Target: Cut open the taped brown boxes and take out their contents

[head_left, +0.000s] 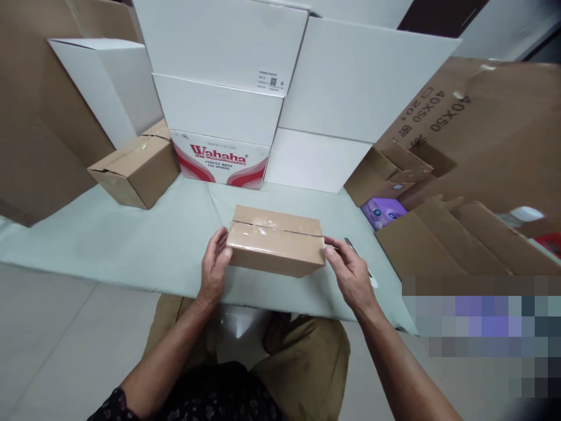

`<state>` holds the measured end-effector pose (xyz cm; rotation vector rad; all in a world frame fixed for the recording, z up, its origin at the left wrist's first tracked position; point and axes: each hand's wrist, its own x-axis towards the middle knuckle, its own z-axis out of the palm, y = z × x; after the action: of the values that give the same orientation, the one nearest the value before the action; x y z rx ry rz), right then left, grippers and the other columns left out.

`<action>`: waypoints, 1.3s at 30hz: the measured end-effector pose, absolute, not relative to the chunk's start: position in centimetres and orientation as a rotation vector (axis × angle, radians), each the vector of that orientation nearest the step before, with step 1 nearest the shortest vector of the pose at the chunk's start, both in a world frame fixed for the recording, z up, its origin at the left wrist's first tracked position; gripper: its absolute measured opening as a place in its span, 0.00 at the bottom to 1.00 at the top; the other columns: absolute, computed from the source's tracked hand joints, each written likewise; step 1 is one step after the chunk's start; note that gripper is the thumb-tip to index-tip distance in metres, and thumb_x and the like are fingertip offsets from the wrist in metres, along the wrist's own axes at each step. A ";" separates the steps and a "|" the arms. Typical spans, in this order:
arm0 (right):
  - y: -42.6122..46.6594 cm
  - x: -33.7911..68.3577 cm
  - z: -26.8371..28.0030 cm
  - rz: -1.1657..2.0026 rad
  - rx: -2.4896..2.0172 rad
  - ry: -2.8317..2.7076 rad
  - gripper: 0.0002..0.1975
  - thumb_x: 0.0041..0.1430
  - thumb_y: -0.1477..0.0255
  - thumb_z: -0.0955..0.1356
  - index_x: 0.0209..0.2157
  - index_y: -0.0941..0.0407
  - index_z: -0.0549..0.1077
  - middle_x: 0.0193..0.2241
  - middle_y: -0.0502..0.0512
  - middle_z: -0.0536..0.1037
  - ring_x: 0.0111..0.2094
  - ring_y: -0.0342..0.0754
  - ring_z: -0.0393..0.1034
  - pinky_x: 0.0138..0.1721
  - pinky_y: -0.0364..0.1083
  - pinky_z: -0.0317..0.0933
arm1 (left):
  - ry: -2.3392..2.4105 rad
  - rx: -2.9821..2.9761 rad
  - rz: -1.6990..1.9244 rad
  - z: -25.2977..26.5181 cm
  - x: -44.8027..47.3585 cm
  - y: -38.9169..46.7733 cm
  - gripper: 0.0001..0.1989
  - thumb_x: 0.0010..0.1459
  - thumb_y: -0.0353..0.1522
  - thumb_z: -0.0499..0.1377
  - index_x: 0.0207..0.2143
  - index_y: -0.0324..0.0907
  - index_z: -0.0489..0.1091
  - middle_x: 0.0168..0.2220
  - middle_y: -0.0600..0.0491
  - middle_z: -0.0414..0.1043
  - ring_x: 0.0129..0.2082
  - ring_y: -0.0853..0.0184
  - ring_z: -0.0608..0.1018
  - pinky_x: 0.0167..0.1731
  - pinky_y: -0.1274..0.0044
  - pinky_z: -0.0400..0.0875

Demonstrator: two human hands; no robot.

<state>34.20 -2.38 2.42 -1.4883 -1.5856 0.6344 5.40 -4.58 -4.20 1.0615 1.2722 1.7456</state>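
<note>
Left hand and right hand are clamped on opposite ends of a taped cardboard box, which is in front of the Wahaha carton, on the person's side of it and a little to its right. The left thumb presses near the box's front corner while the other fingers reach along the end; the right thumb does likewise at the other end, with some fingers hidden. Clear tape shines across the top, where the closed flaps meet in a seam. I cannot tell whether the box's underside touches the table or is slightly raised.

Just left of the Wahaha carton, a closed brown box sits at an angle; left of the carton and higher up in view stands a white box. Plain white boxes are stacked on top of the Wahaha carton, and others rise at its right side. Well to its right, a purple box with printed eyes is set among brown cardboard, and a large carton behind that reads "40X50". To the Wahaha carton's right, toward the person, lies a slim tool, partly covered by the right hand.
</note>
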 end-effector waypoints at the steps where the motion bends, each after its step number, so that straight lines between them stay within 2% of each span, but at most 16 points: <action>1: -2.6 33.8 2.5 0.637 -1.483 -1.582 0.26 0.63 0.49 0.67 0.52 0.53 0.77 0.48 0.59 0.82 0.46 0.55 0.76 0.47 0.53 0.70 | 1.277 1.053 1.744 -4.2 5.5 -4.9 0.30 0.61 0.47 0.63 0.61 0.42 0.70 0.63 0.41 0.71 0.65 0.50 0.71 0.64 0.61 0.66; 6: -3.4 32.7 2.0 0.516 -1.516 -1.594 0.30 0.58 0.49 0.71 0.55 0.54 0.76 0.51 0.61 0.80 0.46 0.57 0.76 0.48 0.57 0.71 | 1.326 1.151 1.740 -3.5 6.3 -5.3 0.27 0.62 0.41 0.63 0.61 0.42 0.70 0.62 0.41 0.72 0.62 0.54 0.74 0.64 0.61 0.66; 13: -3.9 31.9 1.5 0.403 -1.476 -1.601 0.27 0.60 0.53 0.71 0.56 0.51 0.76 0.55 0.61 0.77 0.51 0.57 0.73 0.50 0.58 0.71 | 1.362 1.255 1.814 -2.9 6.6 -5.1 0.22 0.64 0.38 0.62 0.59 0.41 0.72 0.60 0.41 0.72 0.61 0.55 0.73 0.63 0.62 0.67; 22: -4.0 31.8 1.1 0.743 -1.437 -1.356 0.29 0.56 0.55 0.75 0.56 0.50 0.75 0.50 0.58 0.80 0.46 0.55 0.76 0.46 0.56 0.73 | 1.182 0.922 1.756 -1.6 7.0 -5.0 0.20 0.57 0.35 0.64 0.52 0.41 0.70 0.59 0.41 0.74 0.59 0.55 0.76 0.61 0.63 0.69; 27: -4.2 31.5 1.0 0.810 -1.388 -1.280 0.28 0.54 0.56 0.77 0.54 0.50 0.76 0.47 0.58 0.81 0.45 0.54 0.76 0.43 0.53 0.73 | 1.183 0.873 1.746 -1.4 7.1 -4.8 0.18 0.54 0.34 0.63 0.48 0.42 0.70 0.61 0.41 0.72 0.60 0.54 0.75 0.60 0.62 0.69; 30: -4.3 31.1 1.2 0.814 -1.342 -1.241 0.26 0.52 0.56 0.77 0.51 0.51 0.76 0.50 0.57 0.80 0.49 0.54 0.75 0.46 0.53 0.72 | 1.173 0.848 1.753 -1.4 7.2 -4.8 0.17 0.53 0.34 0.63 0.46 0.42 0.71 0.62 0.42 0.72 0.62 0.54 0.74 0.62 0.61 0.66; 34: -4.4 30.9 1.1 0.811 -1.328 -1.249 0.27 0.53 0.56 0.77 0.52 0.50 0.74 0.55 0.57 0.77 0.52 0.54 0.73 0.47 0.51 0.71 | 1.169 0.806 1.742 -1.2 7.3 -4.8 0.15 0.52 0.34 0.62 0.43 0.42 0.73 0.61 0.42 0.73 0.63 0.52 0.73 0.67 0.58 0.60; 39: -4.6 31.3 0.8 0.816 -1.343 -1.260 0.25 0.54 0.56 0.76 0.51 0.51 0.75 0.60 0.59 0.74 0.54 0.55 0.72 0.49 0.53 0.71 | 1.168 0.842 1.749 -1.5 7.2 -4.8 0.13 0.54 0.34 0.63 0.42 0.43 0.73 0.63 0.43 0.71 0.65 0.54 0.71 0.66 0.60 0.61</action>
<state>31.26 -4.64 0.77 -1.3430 -1.2604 0.8162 7.16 -4.79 -1.47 0.8420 1.1677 1.7485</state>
